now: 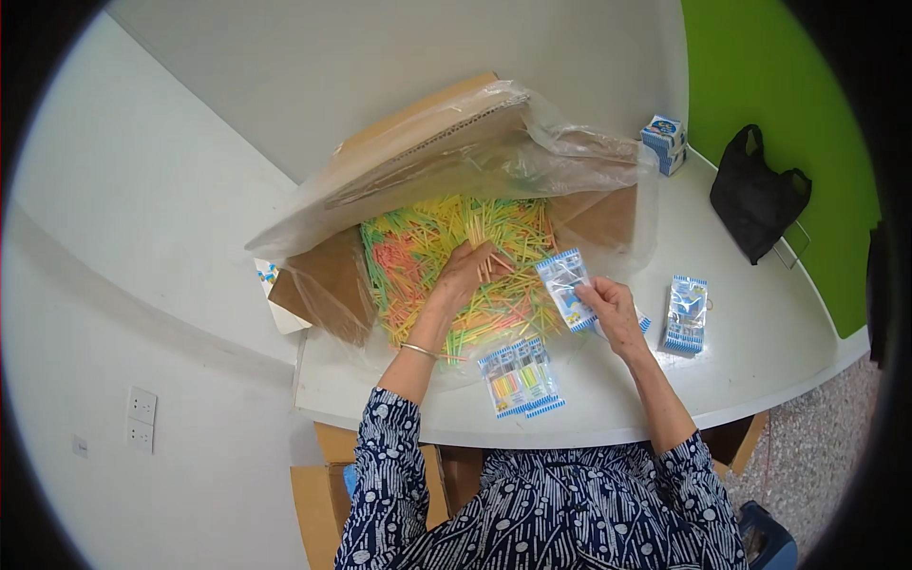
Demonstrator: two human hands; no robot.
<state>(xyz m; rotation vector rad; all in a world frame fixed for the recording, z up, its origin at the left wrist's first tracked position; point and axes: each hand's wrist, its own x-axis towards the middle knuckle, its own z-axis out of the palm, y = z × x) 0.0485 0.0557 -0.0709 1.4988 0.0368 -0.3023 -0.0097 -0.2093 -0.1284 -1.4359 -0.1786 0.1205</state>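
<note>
Your patterned sleeves (532, 513) fill the lower edge. On the white table (760, 351), your left hand (467, 275) grips a small bunch of straws (478, 249) over the loose coloured straws filling the lined cardboard box (332, 280). Your right hand (613, 309) pinches an empty clear packet (563, 285). Filled packets (521, 377) lie near you.

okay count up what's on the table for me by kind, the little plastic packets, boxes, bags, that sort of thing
Small plastic packets: 3, one in the right hand at, one filled with sticks, one at the right
Cardboard box of loose coloured sticks, under the left hand: 1
Small blue and white carton: 1
Black bag: 1
Total: 6
</note>
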